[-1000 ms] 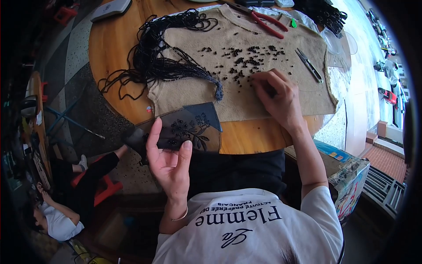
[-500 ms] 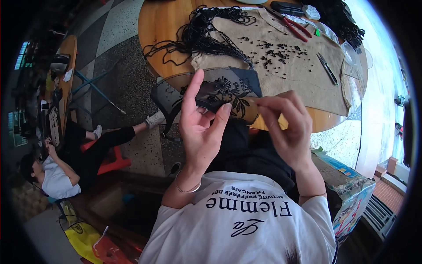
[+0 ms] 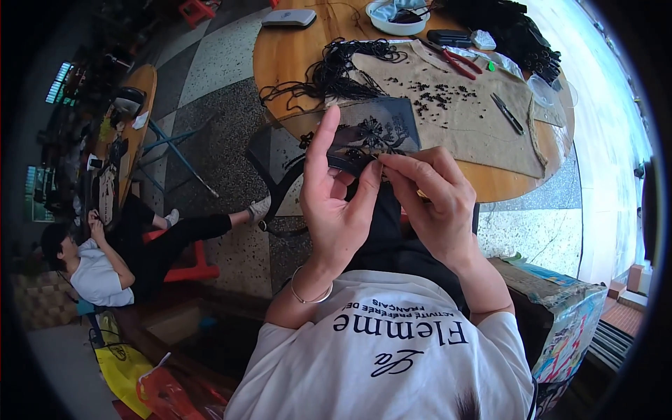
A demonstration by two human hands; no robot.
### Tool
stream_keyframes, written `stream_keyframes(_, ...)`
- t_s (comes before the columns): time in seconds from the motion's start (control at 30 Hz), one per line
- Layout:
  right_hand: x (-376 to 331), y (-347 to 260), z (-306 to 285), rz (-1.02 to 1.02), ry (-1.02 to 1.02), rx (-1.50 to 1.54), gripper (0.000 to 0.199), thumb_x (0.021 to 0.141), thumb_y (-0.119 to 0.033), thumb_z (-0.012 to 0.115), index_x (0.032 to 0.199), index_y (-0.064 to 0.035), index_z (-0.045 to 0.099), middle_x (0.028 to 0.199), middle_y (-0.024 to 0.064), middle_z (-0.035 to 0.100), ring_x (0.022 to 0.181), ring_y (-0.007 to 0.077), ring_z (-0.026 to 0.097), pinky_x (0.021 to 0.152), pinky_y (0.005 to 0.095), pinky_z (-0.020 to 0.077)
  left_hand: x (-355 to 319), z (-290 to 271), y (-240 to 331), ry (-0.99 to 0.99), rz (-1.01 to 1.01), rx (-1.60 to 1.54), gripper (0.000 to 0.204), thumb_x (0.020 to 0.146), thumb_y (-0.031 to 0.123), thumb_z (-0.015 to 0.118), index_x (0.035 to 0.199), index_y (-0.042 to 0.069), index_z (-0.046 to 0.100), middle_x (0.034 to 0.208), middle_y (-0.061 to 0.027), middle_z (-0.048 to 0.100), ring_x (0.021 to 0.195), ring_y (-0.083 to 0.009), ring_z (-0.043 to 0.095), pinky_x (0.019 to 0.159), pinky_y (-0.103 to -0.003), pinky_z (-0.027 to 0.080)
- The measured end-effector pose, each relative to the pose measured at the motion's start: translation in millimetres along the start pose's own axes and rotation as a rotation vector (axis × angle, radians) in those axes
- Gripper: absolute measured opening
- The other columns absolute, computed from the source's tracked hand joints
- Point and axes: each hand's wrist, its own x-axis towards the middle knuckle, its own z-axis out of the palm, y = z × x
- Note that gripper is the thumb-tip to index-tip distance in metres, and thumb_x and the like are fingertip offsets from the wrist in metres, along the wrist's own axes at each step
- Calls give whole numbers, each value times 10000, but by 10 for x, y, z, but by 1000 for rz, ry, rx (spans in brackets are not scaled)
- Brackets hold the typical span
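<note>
A piece of sheer black fabric (image 3: 399, 115) with dark flower embroidery and a solid black band hangs at the near edge of the table. My left hand (image 3: 336, 210) pinches the band between thumb and curled fingers, its index finger pointing up. Against the left thumb tip, my right hand (image 3: 437, 206) is closed in a pinch at the band; what it grips is too small to make out. Beyond the fabric, many small black beads (image 3: 441, 96) lie scattered on a beige cloth (image 3: 483, 150).
Black cords (image 3: 336, 66) lie tangled on the wooden table (image 3: 280, 56). Thread snips (image 3: 507, 113), red-handled pliers (image 3: 458, 61) and a white bowl (image 3: 399, 28) are farther off. A patterned box (image 3: 567, 322) stands at my right. Another person (image 3: 105, 269) sits at the far left.
My right hand has come left from beside the fabric, and its fingertips now meet the band at my left thumb. The left hand still holds the fabric; the whole view has shifted.
</note>
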Motion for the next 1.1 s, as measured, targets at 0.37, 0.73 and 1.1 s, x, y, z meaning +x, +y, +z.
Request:
stream_keyframes(0.37,-10,-115,-80,3,31,-28,232,745,14,668,969,-43,645,769,83,544,630,204,570,537,284,470,-69,11,-32,-96,247,357,647,849,-82,559,1410,10,251,1209,-125,511,1013,-163,564,863,-266,482)
stream_keyframes(0.73,-61,498,-297,815,-14,986,201,889,-113,581,1078,-44,587,964,9,616,881,98,592,735,262,493,38,82,-44,-150,14,-326,737,807,-78,629,1422,43,242,1239,-100,508,1042,-158,561,906,-282,468)
stream_keyframes(1.1,-69,526,-96,895,44,1660,211,924,-162,507,1065,-17,567,906,61,622,759,113,597,591,222,490,-11,30,-139,-184,38,-320,675,829,10,648,1403,46,294,1239,-84,518,1036,-136,559,905,-263,459)
